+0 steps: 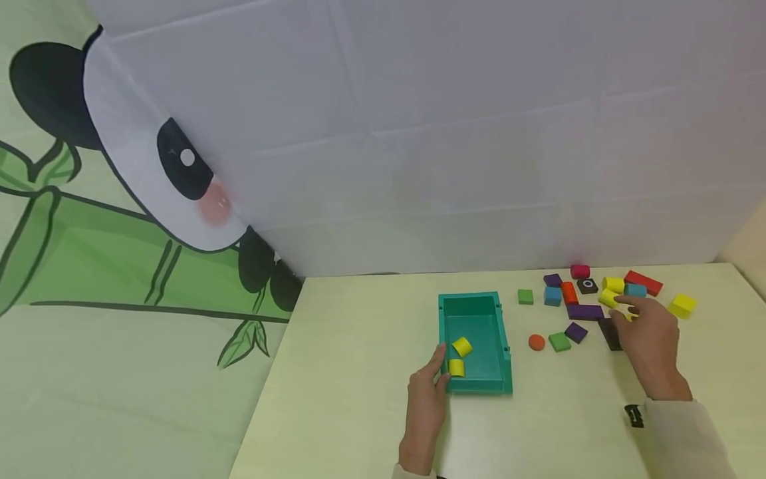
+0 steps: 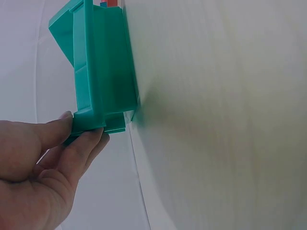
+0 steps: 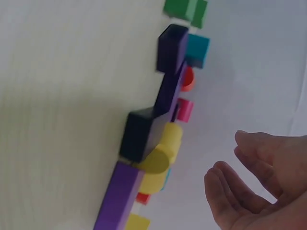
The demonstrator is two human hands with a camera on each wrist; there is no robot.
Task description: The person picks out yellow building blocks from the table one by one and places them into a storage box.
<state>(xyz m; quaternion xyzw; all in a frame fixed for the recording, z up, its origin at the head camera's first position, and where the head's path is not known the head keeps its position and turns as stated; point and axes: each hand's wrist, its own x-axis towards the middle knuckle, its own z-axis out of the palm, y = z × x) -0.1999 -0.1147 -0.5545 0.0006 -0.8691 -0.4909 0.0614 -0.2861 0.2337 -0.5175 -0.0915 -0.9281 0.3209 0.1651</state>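
My left hand [image 1: 427, 402] grips the teal tray [image 1: 483, 386] at its near left side. In the left wrist view, thumb and fingers pinch the rim of the tray [image 2: 112, 57]. Two yellow blocks [image 1: 462, 346] with curved sides lie inside it. Over the block cluster at the right, my right hand [image 1: 652, 336] hovers with thumb and fingers apart and nothing between them. Its fingertips are near a yellow cylinder [image 1: 608, 297] and a black block [image 1: 610, 334]. In the right wrist view, the hand [image 3: 254, 177] is beside yellow cylinders [image 3: 152, 170] and a purple block [image 3: 117, 197].
Around the right hand lie a long purple block [image 1: 585, 312], a red block [image 1: 643, 283], a blue cube [image 1: 552, 296] and a yellow block [image 1: 682, 306]. Closer to the tray are green blocks [image 1: 525, 297] and an orange disc [image 1: 536, 342]. A panda-printed cloth [image 1: 419, 166] hangs behind the table.
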